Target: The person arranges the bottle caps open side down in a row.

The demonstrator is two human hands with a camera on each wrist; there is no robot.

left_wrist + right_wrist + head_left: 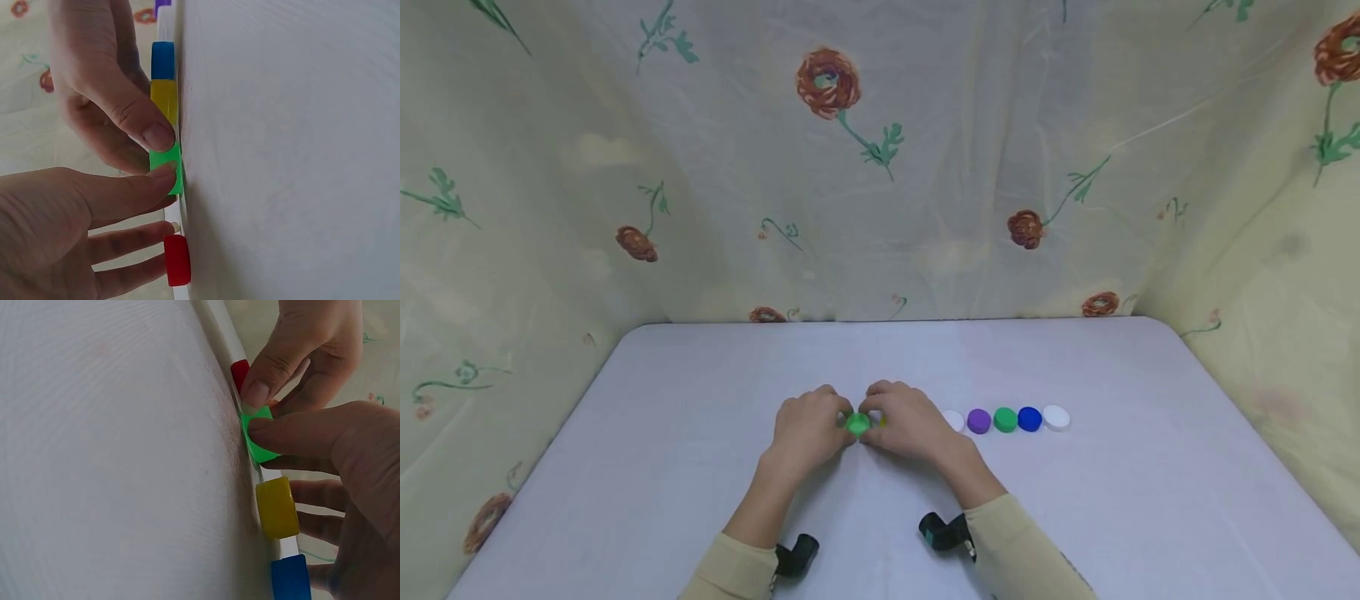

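Between my two hands, a green bottle cap (857, 425) sits on the table. My left hand (811, 427) pinches it from the left with thumb and finger, and my right hand (912, 421) does the same from the right. Just beyond the left fingers in the left wrist view is a red cap (177, 260), which the left hand hides from the head view. Under the right hand lie a yellow cap (277, 507) and a blue cap (291, 578), seen in the right wrist view; only a sliver of yellow shows from the head.
Rightward along the same line lie a white cap (953, 420), partly behind the right hand, a purple cap (979, 421), a second green cap (1005, 419), another blue cap (1029, 418) and a white end cap (1056, 417). Floral curtains (955, 167) surround the white table (700, 500).
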